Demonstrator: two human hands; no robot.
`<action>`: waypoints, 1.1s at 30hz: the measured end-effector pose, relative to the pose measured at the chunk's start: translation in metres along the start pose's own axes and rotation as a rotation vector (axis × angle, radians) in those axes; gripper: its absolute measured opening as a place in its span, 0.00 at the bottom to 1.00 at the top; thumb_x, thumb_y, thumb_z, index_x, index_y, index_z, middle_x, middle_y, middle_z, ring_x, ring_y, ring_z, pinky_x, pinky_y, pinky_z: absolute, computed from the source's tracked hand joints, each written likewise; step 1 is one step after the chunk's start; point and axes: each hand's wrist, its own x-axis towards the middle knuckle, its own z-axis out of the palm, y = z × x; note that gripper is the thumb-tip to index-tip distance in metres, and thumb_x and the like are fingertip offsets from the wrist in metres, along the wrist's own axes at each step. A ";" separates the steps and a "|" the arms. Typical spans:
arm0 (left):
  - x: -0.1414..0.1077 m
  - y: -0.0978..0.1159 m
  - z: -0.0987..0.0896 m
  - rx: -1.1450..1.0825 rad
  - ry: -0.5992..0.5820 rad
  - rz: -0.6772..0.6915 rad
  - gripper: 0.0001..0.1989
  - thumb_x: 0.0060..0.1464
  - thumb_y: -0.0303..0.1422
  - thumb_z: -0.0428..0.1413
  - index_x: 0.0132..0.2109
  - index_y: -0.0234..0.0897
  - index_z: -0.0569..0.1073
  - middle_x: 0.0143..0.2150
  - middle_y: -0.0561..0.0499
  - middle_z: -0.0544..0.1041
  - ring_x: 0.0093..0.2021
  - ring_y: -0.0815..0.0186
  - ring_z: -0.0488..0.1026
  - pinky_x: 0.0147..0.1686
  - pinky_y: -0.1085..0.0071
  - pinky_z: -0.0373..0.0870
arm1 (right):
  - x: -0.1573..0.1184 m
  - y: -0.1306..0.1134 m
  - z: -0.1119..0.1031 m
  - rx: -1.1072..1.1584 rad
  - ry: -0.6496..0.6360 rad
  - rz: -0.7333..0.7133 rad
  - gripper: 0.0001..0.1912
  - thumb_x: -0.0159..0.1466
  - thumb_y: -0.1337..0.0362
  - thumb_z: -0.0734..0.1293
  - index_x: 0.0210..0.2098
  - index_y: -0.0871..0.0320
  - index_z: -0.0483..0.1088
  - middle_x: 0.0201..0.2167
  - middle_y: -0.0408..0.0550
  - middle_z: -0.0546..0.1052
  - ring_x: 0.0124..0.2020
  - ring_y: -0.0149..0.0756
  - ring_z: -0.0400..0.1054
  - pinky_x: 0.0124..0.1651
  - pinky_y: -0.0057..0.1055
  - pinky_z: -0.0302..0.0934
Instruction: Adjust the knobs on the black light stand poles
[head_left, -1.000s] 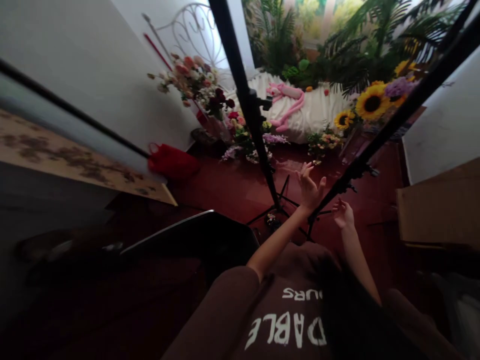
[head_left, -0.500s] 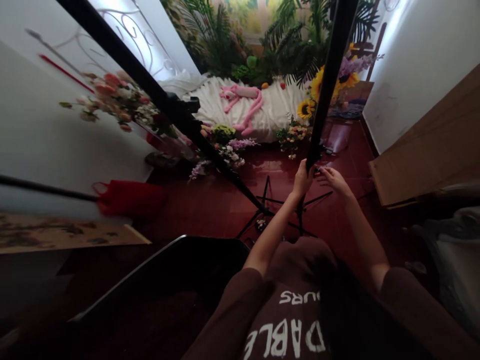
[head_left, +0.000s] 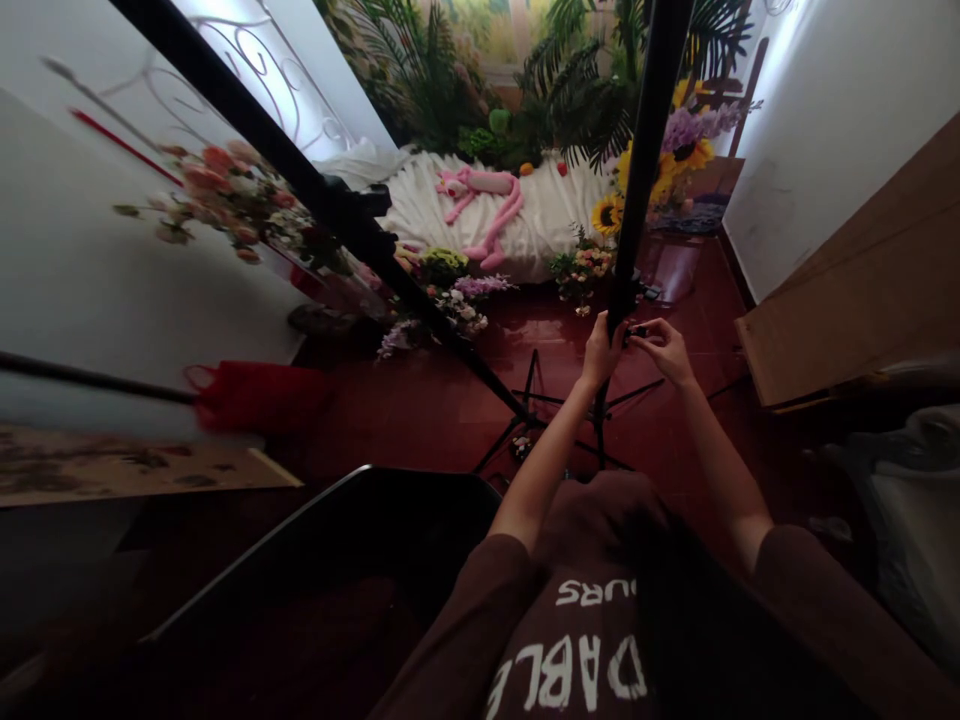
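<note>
A black stand pole (head_left: 643, 170) rises from spread tripod legs on the red floor, right of centre. My left hand (head_left: 601, 350) is wrapped round this pole. My right hand (head_left: 663, 350) is just to the right, its thumb and fingers pinching a small dark knob (head_left: 637, 332) at the side of the pole. A second black stand (head_left: 352, 230) slants from the upper left down to its own legs near the middle. Its dark clamp sticks out halfway along, and neither hand touches it.
A white-draped ledge (head_left: 555, 220) bears a pink plush toy (head_left: 491, 185), with flowers in front. Roses (head_left: 217, 180) stand left, sunflowers (head_left: 609, 214) right. A red bag (head_left: 244, 395), a black container (head_left: 367, 480) and a wooden board (head_left: 855, 270) flank the floor.
My right hand has shifted slightly left and up, closer to the pole, and its fingers are more bent at the knob. The pole's upper part leans a little further left. My left hand still grips it.
</note>
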 end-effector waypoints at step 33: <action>-0.002 -0.008 0.002 -0.063 -0.038 0.035 0.21 0.65 0.46 0.46 0.56 0.37 0.66 0.51 0.39 0.74 0.49 0.62 0.74 0.50 0.65 0.71 | 0.042 -0.082 0.076 -0.521 0.267 -0.170 0.26 0.56 0.40 0.68 0.24 0.60 0.72 0.22 0.48 0.75 0.29 0.39 0.74 0.29 0.29 0.61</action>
